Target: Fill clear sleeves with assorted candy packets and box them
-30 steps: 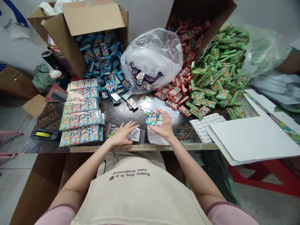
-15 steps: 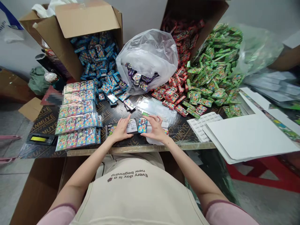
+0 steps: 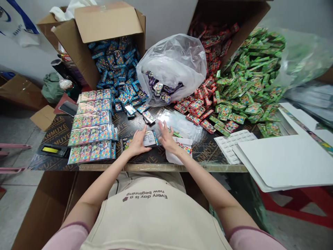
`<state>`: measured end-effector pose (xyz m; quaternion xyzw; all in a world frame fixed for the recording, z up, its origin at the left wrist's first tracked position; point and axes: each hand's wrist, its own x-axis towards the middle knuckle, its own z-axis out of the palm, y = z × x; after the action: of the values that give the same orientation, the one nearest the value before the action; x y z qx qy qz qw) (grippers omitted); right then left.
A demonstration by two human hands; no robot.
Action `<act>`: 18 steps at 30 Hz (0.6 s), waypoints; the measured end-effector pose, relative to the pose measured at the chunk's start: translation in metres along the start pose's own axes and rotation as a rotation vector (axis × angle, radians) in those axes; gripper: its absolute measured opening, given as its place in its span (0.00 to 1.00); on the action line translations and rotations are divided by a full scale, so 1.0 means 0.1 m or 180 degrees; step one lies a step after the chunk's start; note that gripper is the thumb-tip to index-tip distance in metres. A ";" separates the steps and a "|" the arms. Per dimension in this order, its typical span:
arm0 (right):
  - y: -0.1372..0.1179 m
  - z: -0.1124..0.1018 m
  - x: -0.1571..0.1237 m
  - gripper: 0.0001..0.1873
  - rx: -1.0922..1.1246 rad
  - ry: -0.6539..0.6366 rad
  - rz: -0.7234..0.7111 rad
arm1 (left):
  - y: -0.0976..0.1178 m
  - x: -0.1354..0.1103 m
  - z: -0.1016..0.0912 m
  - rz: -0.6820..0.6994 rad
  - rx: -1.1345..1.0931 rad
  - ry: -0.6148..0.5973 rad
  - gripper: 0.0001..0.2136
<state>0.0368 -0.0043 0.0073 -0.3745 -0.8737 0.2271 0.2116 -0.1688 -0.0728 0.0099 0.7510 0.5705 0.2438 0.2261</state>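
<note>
Barcoded pack (image 3: 149,140) lies near the table's (image 3: 205,153) front edge, left hand's (image 3: 136,144) fingers parted around it, hold unclear, right hand's (image 3: 168,141) spread open beside it, wrapped rows (image 3: 91,119) seemingly done leftward, loose boxes (image 3: 122,81) remaining toward the back edge.

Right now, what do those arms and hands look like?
They are a person's: the left hand and right hand are ungloved, with no visible wristwear or cables. Pale pink sleeves with darker, purplish edges leave the forearms bare.
</note>
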 end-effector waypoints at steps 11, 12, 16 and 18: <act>0.05 0.09 0.93 0.37 0.0219 0.0575 0.0496 | 0.09 0.12 0.04 -0.0879 -0.0791 0.0644 0.37; 0.01 0.06 0.85 0.37 0.0597 0.0600 0.0375 | 0.10 0.14 -0.02 -0.1168 -0.1369 0.0900 0.33; -0.15 -0.18 0.42 0.35 0.1569 0.0102 -0.0264 | 0.14 0.18 -0.28 -0.2179 -0.3757 0.0803 0.33; -0.21 -0.32 0.23 0.29 0.1561 -0.0260 -0.0527 | 0.18 0.17 -0.34 -0.2234 -0.3991 0.0347 0.28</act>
<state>0.0277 0.0078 0.0493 -0.2296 -0.8280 0.4290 0.2785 -0.1727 -0.0587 0.0498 0.2391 0.5414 0.4755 0.6508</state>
